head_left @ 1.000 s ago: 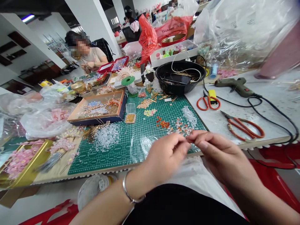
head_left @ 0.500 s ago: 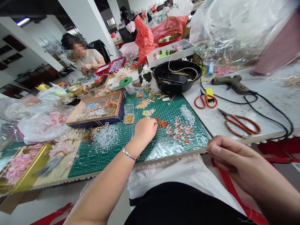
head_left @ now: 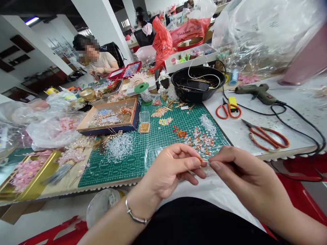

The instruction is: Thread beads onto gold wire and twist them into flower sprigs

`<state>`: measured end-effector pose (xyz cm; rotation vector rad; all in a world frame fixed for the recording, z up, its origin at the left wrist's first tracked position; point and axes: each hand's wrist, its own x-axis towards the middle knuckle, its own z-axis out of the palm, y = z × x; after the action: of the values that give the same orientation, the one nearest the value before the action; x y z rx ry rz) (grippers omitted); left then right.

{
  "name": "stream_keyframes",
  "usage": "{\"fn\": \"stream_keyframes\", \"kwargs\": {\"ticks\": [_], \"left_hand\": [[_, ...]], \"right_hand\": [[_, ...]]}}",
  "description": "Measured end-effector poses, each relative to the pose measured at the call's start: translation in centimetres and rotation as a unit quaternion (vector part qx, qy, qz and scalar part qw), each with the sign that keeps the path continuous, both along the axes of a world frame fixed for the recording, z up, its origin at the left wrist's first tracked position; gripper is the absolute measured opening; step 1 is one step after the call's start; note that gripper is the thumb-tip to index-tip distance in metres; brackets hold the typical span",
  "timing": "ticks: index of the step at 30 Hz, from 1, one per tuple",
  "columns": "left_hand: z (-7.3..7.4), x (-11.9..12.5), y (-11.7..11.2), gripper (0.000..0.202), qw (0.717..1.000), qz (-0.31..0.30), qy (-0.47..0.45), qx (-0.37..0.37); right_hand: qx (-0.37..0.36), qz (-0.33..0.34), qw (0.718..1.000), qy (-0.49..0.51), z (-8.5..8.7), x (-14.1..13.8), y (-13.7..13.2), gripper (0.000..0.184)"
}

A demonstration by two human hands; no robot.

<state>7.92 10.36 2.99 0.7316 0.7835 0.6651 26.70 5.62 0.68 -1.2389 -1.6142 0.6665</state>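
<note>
My left hand (head_left: 171,168) and my right hand (head_left: 238,173) meet fingertip to fingertip just off the near edge of the green cutting mat (head_left: 143,149). The left thumb and forefinger pinch a small orange bead (head_left: 200,159). The right fingers are pinched against it on something too thin to make out. Just beyond the hands lie orange and clear beads (head_left: 200,140) scattered on the mat. A silver bangle (head_left: 134,216) circles my left wrist.
A pile of clear beads (head_left: 118,146), a shallow box of ornaments (head_left: 109,117), a black bowl (head_left: 196,83), orange scissors (head_left: 227,110), orange pliers (head_left: 267,136), a glue gun (head_left: 257,92) with its cable, and plastic bags crowd the table. A person (head_left: 98,59) sits far left.
My left hand came back from the orange beads on the mat with a bead pinched. It now meets my right hand at the mat's near edge.
</note>
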Motion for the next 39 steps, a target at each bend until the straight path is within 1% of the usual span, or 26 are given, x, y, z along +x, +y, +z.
{"fn": "stream_keyframes", "kwargs": {"ticks": [2,4,8,15,21,26,31,39], "left_hand": [[-0.1,-0.1,-1.0,0.025,0.997,0.009,-0.057,-0.041],[-0.2,-0.4,-1.5,0.026,0.994,0.022,-0.093,-0.058],[-0.3,-0.9,-1.9,0.026,0.989,0.036,-0.123,-0.07],[-0.2,-1.2,-2.4,0.027,0.988,0.031,-0.132,-0.076],[-0.1,-1.4,-2.6,0.025,0.988,0.036,-0.127,-0.075],[-0.4,-1.4,-2.7,0.022,0.989,0.029,-0.129,-0.067],[-0.5,-1.3,-2.8,0.021,0.988,0.03,-0.133,-0.071],[-0.5,-1.1,-2.9,0.017,0.988,0.023,-0.142,-0.063]], "right_hand": [[0.086,0.013,0.995,-0.039,0.9,-0.7,-0.3,0.012],[0.142,0.019,0.987,-0.074,1.6,-1.2,-0.6,0.014],[0.186,0.022,0.973,-0.133,2.3,-1.6,-1.2,0.016],[0.182,0.036,0.968,-0.166,2.3,-2.1,-1.4,0.015],[0.17,0.041,0.972,-0.155,2.1,-2.3,-1.6,0.017],[0.166,0.053,0.973,-0.154,2.4,-2.4,-1.6,0.018],[0.16,0.043,0.972,-0.166,2.3,-2.2,-1.8,0.018],[0.166,0.047,0.967,-0.186,2.0,-2.0,-2.0,0.017]]}}
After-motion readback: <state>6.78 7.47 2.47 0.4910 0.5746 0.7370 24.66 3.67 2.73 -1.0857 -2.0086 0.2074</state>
